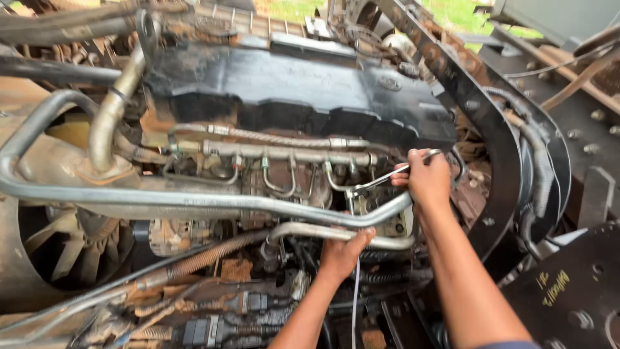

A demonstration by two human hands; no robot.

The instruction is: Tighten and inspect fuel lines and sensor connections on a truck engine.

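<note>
Where pipes (194,200) cross, left hand (342,255) half-hidden.

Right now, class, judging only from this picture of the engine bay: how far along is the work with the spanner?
Done: nothing shows as removed; the thin fuel lines all sit in place under the rail. In hand: the right hand has its grip on a spanner whose head sits at a fitting, while the left hand braces on a curved metal pipe. Left: whether that fitting has turned cannot be told.
</note>
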